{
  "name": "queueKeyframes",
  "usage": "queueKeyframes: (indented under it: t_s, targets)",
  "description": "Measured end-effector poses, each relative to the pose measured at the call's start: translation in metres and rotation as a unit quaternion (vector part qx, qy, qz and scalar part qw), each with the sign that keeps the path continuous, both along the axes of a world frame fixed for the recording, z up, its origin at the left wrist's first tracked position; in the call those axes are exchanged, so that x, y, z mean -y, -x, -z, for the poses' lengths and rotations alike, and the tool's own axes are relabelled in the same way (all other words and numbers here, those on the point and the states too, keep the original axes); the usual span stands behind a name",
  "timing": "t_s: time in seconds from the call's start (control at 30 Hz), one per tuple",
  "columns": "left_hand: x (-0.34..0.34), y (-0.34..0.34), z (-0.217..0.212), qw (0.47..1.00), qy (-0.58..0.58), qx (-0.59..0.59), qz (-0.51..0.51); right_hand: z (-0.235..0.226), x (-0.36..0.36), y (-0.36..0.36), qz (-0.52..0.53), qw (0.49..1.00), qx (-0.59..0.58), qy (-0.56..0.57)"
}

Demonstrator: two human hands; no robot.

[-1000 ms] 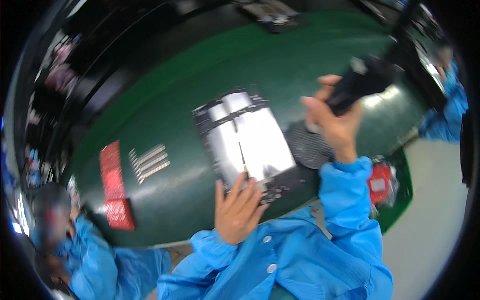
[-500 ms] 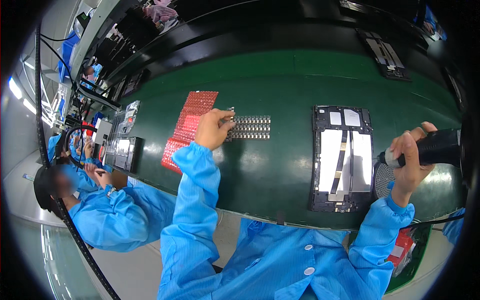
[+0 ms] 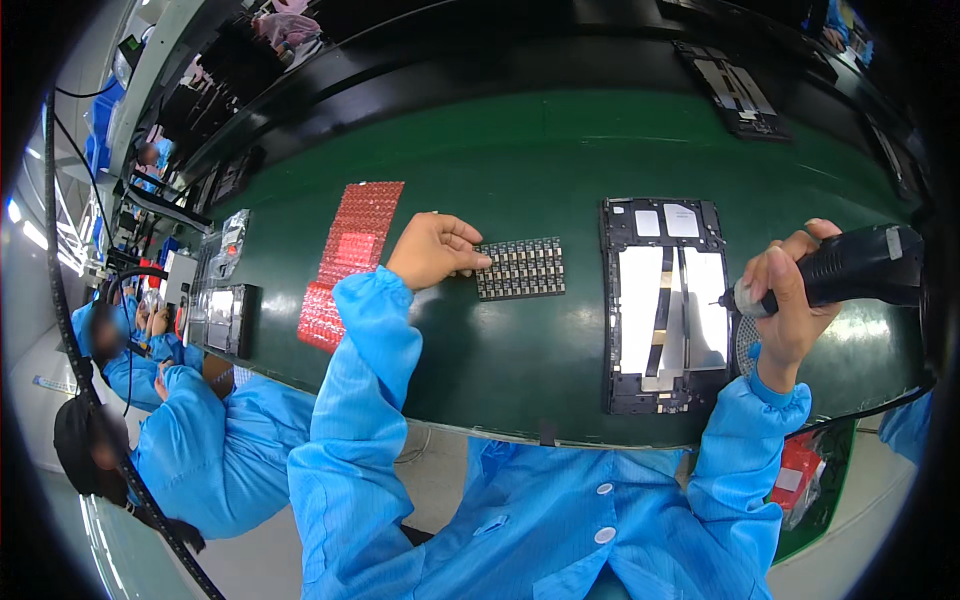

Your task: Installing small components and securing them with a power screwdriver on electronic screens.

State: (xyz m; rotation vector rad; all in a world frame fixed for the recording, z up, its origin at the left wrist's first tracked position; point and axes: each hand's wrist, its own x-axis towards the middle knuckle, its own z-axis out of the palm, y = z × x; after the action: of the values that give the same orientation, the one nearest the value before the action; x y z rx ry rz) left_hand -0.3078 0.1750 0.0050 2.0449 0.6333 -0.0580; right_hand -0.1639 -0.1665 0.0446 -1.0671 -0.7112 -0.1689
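My left hand [image 3: 437, 250] pinches the left edge of a panel of small circuit boards [image 3: 523, 268], thumb and fingers closed on its rim. Whether the panel is lifted off the bench I cannot tell. In my right hand [image 3: 790, 295] is a black electric screwdriver [image 3: 855, 268], held nearly level, its thin tip pointing left at the right edge of an opened tablet [image 3: 640, 300]. The tablet lies flat, inner side up, with silver battery plates and dark ribbon strips. Behind my right wrist a round, dotted grey dish [image 3: 746, 345] is partly hidden.
Red bubble wrap [image 3: 365, 220] lies left of my left hand. Farther left are a dark device [image 3: 228, 318] and a clear plastic bag [image 3: 232, 240]. Another opened tablet [image 3: 735, 95] rests at the back right. A co-worker [image 3: 215, 440] in blue sits at the left.
My left hand has carried the circuit board panel a little to the right, away from the red bubble wrap. The screwdriver tip has come slightly nearer the tablet. The whole view has shifted.
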Motion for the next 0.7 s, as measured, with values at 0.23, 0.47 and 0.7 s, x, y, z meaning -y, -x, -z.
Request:
queueKeyframes:
  t_s: [0.23,0.47,0.7]
  targets:
    - [0.021,0.011,0.017,0.999,-0.019,0.02,-0.019,0.001,0.003,0.001,-0.007,1.0,-0.006,-0.001]
    - [0.085,0.001,-0.004,0.989,0.041,0.142,-0.027,-0.001,-0.017,0.009,-0.033,0.999,-0.008,0.013]
    - [0.123,-0.052,0.02,0.963,0.215,0.157,0.036,-0.001,-0.056,0.019,-0.058,0.997,-0.029,0.036]
